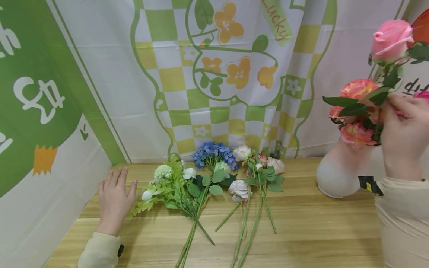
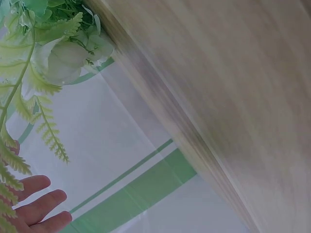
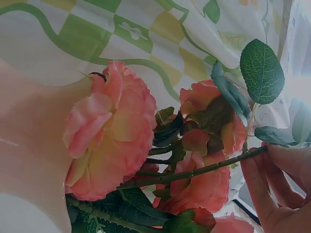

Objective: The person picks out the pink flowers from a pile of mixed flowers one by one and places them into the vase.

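My right hand [image 1: 407, 136] pinches the green stem [image 3: 199, 171] of a pink rose [image 1: 392, 40] between thumb and fingers. The stem's lower part runs down among coral-pink flowers [image 3: 114, 136] at the mouth of a pink-and-white vase [image 1: 338, 173]; its end is hidden. The rose's bloom stands above the hand. At the table's left side my left hand [image 1: 115, 197] lies palm down with straight fingers, holding nothing. Beside it are yellow-green fern sprigs [image 1: 142, 206] and a pale green pompon flower [image 1: 163, 172].
On the wooden table [image 1: 311, 230] lie a blue hydrangea [image 1: 214, 154], cream roses [image 1: 242, 152] and a pale lilac flower [image 1: 239, 189], their stems pointing toward me. A patterned cloth [image 1: 234, 123] hangs behind. More red and pink blooms show at the right edge.
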Demonstrator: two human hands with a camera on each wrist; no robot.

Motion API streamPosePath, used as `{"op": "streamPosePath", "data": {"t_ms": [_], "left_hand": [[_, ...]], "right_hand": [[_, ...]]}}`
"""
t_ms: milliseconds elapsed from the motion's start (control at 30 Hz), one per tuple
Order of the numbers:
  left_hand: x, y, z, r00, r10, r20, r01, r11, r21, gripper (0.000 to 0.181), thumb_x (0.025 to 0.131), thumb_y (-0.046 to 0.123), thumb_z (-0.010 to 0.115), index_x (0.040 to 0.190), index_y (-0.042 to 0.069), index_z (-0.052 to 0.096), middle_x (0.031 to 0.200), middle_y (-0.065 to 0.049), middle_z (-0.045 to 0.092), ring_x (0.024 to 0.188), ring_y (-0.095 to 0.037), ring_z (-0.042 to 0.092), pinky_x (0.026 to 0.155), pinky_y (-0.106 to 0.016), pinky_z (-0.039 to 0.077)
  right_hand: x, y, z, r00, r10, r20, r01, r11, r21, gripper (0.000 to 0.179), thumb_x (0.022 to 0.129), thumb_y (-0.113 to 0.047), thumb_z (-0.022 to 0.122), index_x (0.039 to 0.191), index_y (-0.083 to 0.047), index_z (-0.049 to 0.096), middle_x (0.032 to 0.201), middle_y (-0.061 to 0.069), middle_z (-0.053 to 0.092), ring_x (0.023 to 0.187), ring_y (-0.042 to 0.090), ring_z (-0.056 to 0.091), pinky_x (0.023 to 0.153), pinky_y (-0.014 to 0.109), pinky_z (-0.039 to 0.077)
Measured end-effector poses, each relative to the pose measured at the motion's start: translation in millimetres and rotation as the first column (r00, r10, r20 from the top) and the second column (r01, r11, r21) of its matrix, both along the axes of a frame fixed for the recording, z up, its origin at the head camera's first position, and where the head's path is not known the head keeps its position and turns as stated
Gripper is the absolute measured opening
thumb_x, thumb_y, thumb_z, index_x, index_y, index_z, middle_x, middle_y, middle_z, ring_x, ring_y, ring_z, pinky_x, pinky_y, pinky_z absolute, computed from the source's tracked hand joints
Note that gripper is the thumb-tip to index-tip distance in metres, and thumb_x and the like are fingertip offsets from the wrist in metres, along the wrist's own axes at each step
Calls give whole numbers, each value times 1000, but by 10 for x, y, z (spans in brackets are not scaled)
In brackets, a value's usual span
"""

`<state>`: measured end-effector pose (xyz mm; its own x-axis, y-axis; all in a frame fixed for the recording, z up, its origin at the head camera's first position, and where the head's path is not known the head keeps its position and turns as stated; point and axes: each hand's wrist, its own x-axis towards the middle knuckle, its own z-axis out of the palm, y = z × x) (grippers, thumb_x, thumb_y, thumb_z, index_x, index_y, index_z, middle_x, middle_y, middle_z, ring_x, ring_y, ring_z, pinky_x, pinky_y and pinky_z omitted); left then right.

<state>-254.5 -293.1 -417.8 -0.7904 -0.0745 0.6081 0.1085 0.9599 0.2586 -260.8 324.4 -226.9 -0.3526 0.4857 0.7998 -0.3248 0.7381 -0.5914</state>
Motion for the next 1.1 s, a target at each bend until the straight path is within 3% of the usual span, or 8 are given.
{"op": "streamPosePath", "data": {"t_ms": [133, 267, 333, 500, 567, 667, 800, 1100], "left_hand": [[3, -5, 5, 1000, 3, 8, -3, 1000, 2, 53, 95, 28, 55, 136, -4, 44, 138, -30, 43, 131, -50, 33, 108, -66, 19], [10, -7, 12, 1000, 3, 9, -3, 1000, 3, 54, 95, 28, 56, 136, -4, 44, 138, -30, 43, 131, -50, 33, 109, -66, 19], [13, -9, 14, 1000, 3, 3, -3, 1000, 3, 53, 94, 27, 56, 136, -4, 44, 138, -30, 43, 130, -50, 33, 108, -66, 19], [19, -11, 14, 1000, -2, -8, 2, 1000, 3, 53, 94, 26, 57, 136, -5, 44, 138, -30, 43, 130, -51, 33, 108, -66, 20], [20, -11, 16, 1000, -4, -10, 4, 1000, 2, 53, 94, 26, 56, 136, -5, 44, 137, -31, 43, 130, -51, 33, 108, -66, 20], [20, -10, 16, 1000, -4, -10, 4, 1000, 1, 52, 95, 26, 56, 135, -5, 44, 137, -31, 43, 130, -51, 33, 107, -67, 20], [19, -13, 15, 1000, 1, -9, -1, 1000, 1, 52, 95, 27, 56, 135, -5, 45, 137, -30, 44, 130, -51, 33, 106, -66, 21], [12, -27, 13, 1000, 8, 20, -8, 1000, 3, 54, 96, 29, 54, 137, -4, 43, 139, -30, 42, 130, -51, 32, 108, -67, 19]], "right_hand": [[16, 1, -39, 1000, -7, -5, 8, 998, 56, 26, 94, -21, 56, 106, -5, 72, 87, -30, 46, 72, -19, 48, 61, -3, 38], [26, 22, -90, 999, -36, -28, 39, 993, 109, 25, 94, -22, 56, 105, -8, 73, 91, -24, 55, 83, -19, 46, 66, -2, 38], [22, 35, -110, 998, -54, -32, 58, 989, 136, 25, 94, -21, 56, 104, -7, 73, 94, -10, 65, 87, -19, 44, 73, 1, 38], [-34, 53, -145, 995, -64, -78, 78, 978, 193, 24, 92, -16, 56, 99, -2, 74, 100, 21, 70, 96, 10, 62, 84, 4, 36], [-50, 52, -159, 993, -66, -94, 83, 977, 198, 24, 92, -17, 56, 98, -2, 74, 99, 22, 70, 97, 27, 64, 84, 3, 35], [-58, 41, -182, 992, -72, -108, 94, 971, 219, 24, 92, -17, 56, 96, -1, 74, 98, 22, 71, 93, 35, 65, 83, 3, 34], [-87, 2, -214, 990, -82, -119, 109, 964, 241, 26, 92, -19, 57, 96, 1, 74, 97, 22, 71, 90, 40, 66, 83, 7, 35], [-91, -1, -177, 983, -158, -96, 171, 973, 156, 33, 96, -28, 54, 105, -2, 72, 101, 22, 70, 94, 40, 62, 94, 38, 45]]}}
